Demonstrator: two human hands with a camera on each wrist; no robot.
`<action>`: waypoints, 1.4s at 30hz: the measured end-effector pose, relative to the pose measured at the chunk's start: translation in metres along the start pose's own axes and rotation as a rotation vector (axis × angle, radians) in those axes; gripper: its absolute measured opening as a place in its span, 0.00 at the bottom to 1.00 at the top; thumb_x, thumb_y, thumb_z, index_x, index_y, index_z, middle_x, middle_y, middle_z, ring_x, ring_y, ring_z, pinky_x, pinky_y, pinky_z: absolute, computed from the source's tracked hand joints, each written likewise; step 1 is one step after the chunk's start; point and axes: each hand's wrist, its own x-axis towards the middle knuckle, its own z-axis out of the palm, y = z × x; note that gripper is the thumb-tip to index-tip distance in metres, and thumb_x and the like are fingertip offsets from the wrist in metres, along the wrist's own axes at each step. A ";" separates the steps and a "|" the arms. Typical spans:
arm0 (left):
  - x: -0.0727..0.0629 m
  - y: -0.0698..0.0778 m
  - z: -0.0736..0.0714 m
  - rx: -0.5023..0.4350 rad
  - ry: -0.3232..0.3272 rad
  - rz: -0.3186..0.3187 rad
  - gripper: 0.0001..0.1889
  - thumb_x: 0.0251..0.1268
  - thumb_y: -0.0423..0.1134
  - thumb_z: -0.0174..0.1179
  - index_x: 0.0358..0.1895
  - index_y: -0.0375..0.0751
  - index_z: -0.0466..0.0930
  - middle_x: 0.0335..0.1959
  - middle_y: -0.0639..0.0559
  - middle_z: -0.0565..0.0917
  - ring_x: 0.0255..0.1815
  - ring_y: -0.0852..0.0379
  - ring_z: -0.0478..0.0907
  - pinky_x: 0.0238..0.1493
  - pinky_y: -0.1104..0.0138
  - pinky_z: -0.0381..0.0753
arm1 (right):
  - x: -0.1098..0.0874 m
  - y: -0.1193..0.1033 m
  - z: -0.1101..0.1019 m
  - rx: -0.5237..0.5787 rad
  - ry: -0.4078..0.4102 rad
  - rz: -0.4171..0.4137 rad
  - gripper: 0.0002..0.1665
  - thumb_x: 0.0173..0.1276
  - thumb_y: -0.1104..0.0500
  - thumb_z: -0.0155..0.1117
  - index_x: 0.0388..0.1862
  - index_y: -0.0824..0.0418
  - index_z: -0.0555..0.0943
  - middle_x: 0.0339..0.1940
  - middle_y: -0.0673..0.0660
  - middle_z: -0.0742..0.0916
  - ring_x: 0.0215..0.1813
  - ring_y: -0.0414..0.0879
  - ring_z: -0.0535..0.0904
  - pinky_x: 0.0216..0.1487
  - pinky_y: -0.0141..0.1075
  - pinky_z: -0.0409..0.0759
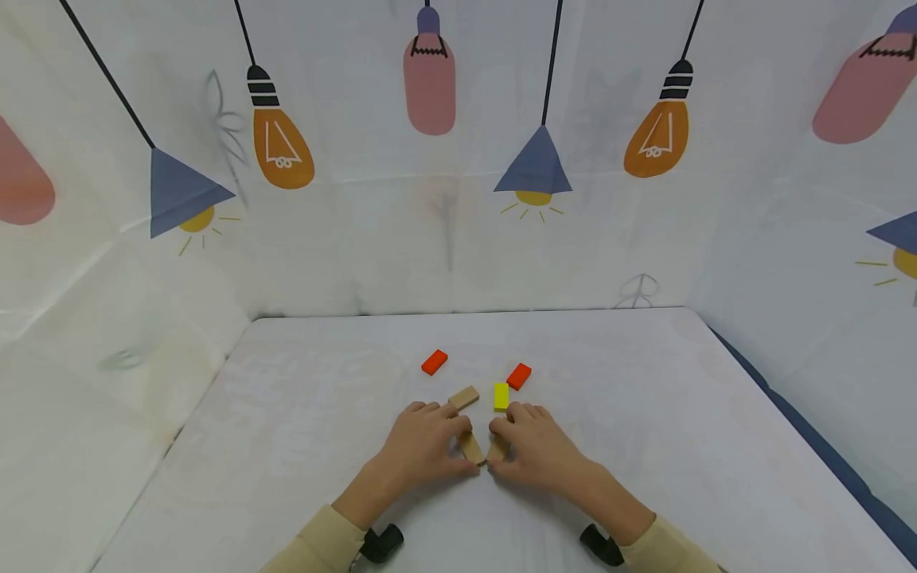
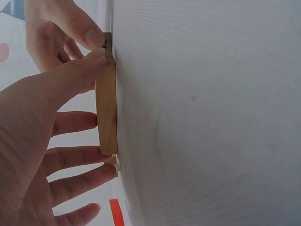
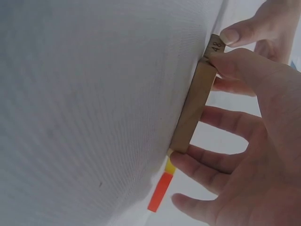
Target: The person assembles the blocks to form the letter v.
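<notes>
On the white table, my left hand (image 1: 423, 444) holds a plain wooden block (image 1: 470, 448) lying flat, thumb at its near end and fingers at its far end. My right hand (image 1: 540, 452) grips a second plain wooden block (image 1: 497, 450) the same way. The two blocks slant toward each other, their near ends meeting between the thumbs in a V. In the right wrist view the end of the left block (image 3: 215, 44) bears the number 48. A third wooden block (image 1: 464, 398) lies just beyond my left fingers. A yellow block (image 1: 501, 396) sits just past my right fingertips.
Farther back lie two red blocks, one on the left (image 1: 434, 362) and one on the right (image 1: 519, 376) close to the yellow block. Behind the table (image 1: 322, 382) hangs a white cloth (image 1: 344, 239) printed with lamps and bulbs, also covering both sides.
</notes>
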 end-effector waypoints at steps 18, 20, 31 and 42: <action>-0.001 0.000 -0.001 -0.005 -0.004 -0.010 0.26 0.48 0.71 0.66 0.45 0.61 0.82 0.35 0.65 0.78 0.36 0.62 0.75 0.53 0.55 0.78 | -0.001 -0.001 -0.001 0.001 0.023 -0.014 0.24 0.56 0.40 0.73 0.47 0.48 0.81 0.37 0.46 0.74 0.41 0.42 0.68 0.62 0.50 0.71; -0.001 0.001 -0.001 -0.008 -0.010 -0.016 0.26 0.48 0.72 0.66 0.44 0.61 0.82 0.34 0.65 0.77 0.35 0.62 0.74 0.53 0.55 0.78 | -0.001 -0.001 -0.001 0.000 0.020 -0.016 0.24 0.56 0.40 0.73 0.47 0.48 0.81 0.37 0.46 0.74 0.41 0.42 0.68 0.62 0.50 0.71; -0.002 0.003 -0.001 -0.017 -0.016 -0.030 0.25 0.48 0.71 0.68 0.43 0.60 0.82 0.34 0.65 0.78 0.35 0.62 0.74 0.52 0.55 0.78 | -0.001 -0.001 0.001 0.013 0.014 -0.014 0.22 0.56 0.40 0.74 0.44 0.48 0.79 0.37 0.45 0.73 0.40 0.41 0.67 0.63 0.50 0.71; -0.003 0.004 0.000 -0.008 -0.009 -0.039 0.25 0.47 0.70 0.68 0.41 0.60 0.81 0.35 0.64 0.78 0.34 0.62 0.72 0.48 0.57 0.79 | 0.000 -0.003 0.002 0.007 0.014 0.007 0.21 0.56 0.40 0.73 0.43 0.48 0.79 0.35 0.45 0.72 0.39 0.41 0.66 0.61 0.49 0.72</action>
